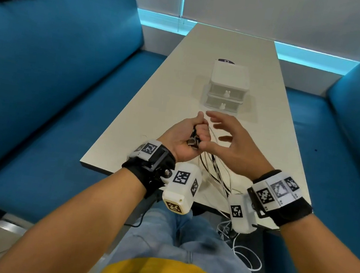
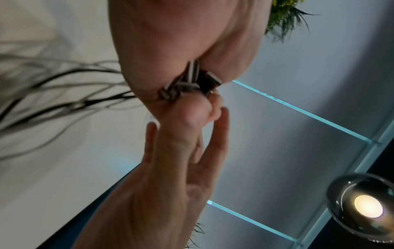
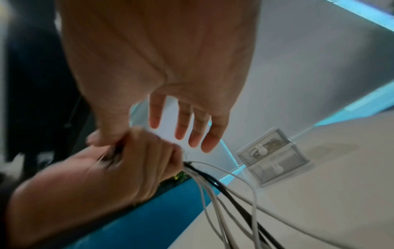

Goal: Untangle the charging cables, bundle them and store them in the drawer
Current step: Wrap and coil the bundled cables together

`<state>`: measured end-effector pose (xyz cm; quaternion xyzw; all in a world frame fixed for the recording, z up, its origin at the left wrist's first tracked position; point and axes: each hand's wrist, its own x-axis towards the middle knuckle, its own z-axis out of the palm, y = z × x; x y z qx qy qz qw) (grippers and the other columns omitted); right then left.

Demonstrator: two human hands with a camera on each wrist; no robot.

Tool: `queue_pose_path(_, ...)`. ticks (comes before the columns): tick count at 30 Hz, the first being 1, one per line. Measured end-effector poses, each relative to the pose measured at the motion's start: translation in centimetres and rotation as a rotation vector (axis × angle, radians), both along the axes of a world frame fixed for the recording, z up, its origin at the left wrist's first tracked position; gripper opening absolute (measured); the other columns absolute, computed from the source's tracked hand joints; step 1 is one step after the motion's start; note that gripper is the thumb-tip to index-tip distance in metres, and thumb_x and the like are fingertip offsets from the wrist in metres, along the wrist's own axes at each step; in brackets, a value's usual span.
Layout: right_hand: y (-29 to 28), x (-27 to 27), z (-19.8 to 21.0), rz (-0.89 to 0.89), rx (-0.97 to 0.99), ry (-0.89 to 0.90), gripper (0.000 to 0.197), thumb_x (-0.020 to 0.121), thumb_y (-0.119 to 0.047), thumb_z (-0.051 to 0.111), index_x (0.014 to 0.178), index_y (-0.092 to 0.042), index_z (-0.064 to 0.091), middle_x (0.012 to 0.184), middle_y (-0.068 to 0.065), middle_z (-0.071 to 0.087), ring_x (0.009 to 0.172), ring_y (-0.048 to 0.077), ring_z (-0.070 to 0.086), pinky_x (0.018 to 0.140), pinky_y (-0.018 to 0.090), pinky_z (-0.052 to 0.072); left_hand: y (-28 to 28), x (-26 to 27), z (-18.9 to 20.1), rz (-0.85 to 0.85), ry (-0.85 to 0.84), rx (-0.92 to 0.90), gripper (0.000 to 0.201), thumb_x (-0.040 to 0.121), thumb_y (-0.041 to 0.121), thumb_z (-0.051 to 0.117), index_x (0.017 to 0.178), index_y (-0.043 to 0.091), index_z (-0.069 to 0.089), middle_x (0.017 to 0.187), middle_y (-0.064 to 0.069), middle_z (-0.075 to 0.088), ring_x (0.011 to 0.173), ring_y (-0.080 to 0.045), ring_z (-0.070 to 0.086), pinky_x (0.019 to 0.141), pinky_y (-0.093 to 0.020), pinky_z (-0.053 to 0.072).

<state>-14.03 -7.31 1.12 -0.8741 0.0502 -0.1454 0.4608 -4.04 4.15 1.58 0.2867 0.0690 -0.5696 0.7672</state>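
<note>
blue sofa [image 1: 53, 71] at far left. left hand [image 1: 185, 137] fisted, palm up, gripping the charging cables [image 1: 215, 170] by their gathered plug ends [image 2: 187, 82]; black and white strands trailing down over the near edge of the bench [image 1: 156, 101] toward the lap. right hand [image 1: 230, 140] just beside it, fingers [image 3: 183, 123] spread and loosely straight, holding nothing, thumb touching the left fist near the plugs. farther back on the bench, white two-drawer box [image 1: 228, 87], both drawers closed, well apart from the hands.
</note>
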Motion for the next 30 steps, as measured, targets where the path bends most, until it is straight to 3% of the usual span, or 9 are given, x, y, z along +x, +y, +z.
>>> queue_pose_path(3,-1.5,0.5,0.8,0.007,0.073,-0.022,0.056,0.086,-0.024,0.07,0.133,-0.041,0.043,0.137,-0.008,0.047,0.127,0.005,0.044,0.103,0.029,0.041,0.9,0.4,0.5,-0.134,-0.177,0.065,0.037,0.101,0.04,0.039,0.075,0.015,0.043,0.043,0.006,0.03,0.034,-0.007,0.033,0.032,-0.017,0.032)
queue_pose_path(6,-1.9,2.3,0.6,0.059,-0.273,0.08,0.073,0.081,-0.007,0.065,0.142,-0.033,0.035,0.139,-0.004,0.042,0.127,0.005,0.038,0.106,0.022,0.03,1.9,0.4,1.5,-0.324,-0.409,0.161,0.037,0.1,0.045,0.037,0.077,0.017,0.045,0.045,0.008,0.03,0.034,-0.005,0.03,0.033,-0.016,0.031)
queue_pose_path(8,-1.1,3.6,0.5,0.098,-0.341,0.133,0.058,0.082,-0.009,0.062,0.134,-0.026,0.046,0.119,-0.004,0.053,0.111,0.006,0.048,0.096,0.021,0.037,2.3,0.2,2.5,-0.416,-0.557,0.215,0.039,0.1,0.048,0.035,0.077,0.018,0.044,0.046,0.009,0.029,0.035,-0.004,0.028,0.033,-0.016,0.029)
queue_pose_path(10,-0.6,4.4,0.7,0.097,-0.211,0.12,0.022,0.086,-0.007,0.052,0.098,-0.023,0.061,0.084,-0.01,0.059,0.079,0.003,0.057,0.077,0.027,0.049,2.8,0.5,3.2,-0.463,-0.683,0.282,0.041,0.097,0.053,0.035,0.074,0.019,0.042,0.047,0.009,0.027,0.036,-0.004,0.025,0.034,-0.016,0.027)
queue_pose_path(14,-1.4,4.2,2.3,0.226,-0.219,0.386,0.018,0.093,-0.016,0.058,0.076,-0.012,0.06,0.054,-0.003,0.042,0.042,0.01,0.039,0.046,0.029,0.044,4.7,1.2,3.3,-0.587,-0.884,0.443,0.044,0.09,0.059,0.04,0.071,0.02,0.038,0.05,0.008,0.024,0.04,-0.007,0.023,0.037,-0.017,0.025)
queue_pose_path(18,-2.4,2.7,4.1,0.263,-0.131,0.53,0.027,0.086,-0.033,0.068,0.069,-0.013,0.06,0.047,-0.002,0.038,0.042,0.013,0.033,0.042,0.024,0.032,5.3,1.3,3.0,-0.631,-1.162,0.51,0.035,0.096,0.043,0.05,0.076,0.015,0.044,0.051,0.006,0.032,0.045,-0.01,0.029,0.044,-0.021,0.032)
queue_pose_path(23,-2.7,0.9,4.9,0.172,-0.014,0.394,0.039,0.078,-0.041,0.071,0.067,-0.006,0.057,0.051,0.006,0.04,0.046,0.018,0.038,0.046,0.027,0.035,4.1,0.7,3.4,-0.647,-1.299,0.438,0.017,0.094,0.025,0.06,0.09,0.011,0.052,0.058,0.0,0.035,0.047,-0.012,0.033,0.046,-0.025,0.037)
queue_pose_path(26,-2.4,0.1,5.0,0.083,0.078,0.273,0.052,0.066,-0.046,0.073,0.072,0.004,0.06,0.051,0.006,0.043,0.046,0.019,0.041,0.046,0.028,0.036,3.2,0.2,3.4,-0.672,-1.346,0.462,0.025,0.094,0.022,0.061,0.11,0.005,0.053,0.056,0.001,0.036,0.046,-0.013,0.033,0.046,-0.025,0.038)
queue_pose_path(30,-2.1,-0.8,5.9,0.101,-0.1,0.254,0.029,0.08,-0.038,0.073,0.083,-0.009,0.068,0.058,0.0,0.052,0.05,0.012,0.045,0.048,0.025,0.037,2.7,-0.2,3.6,-0.745,-1.392,0.492,0.022,0.098,0.019,0.054,0.118,0.01,0.05,0.056,0.001,0.034,0.047,-0.013,0.033,0.046,-0.026,0.038)
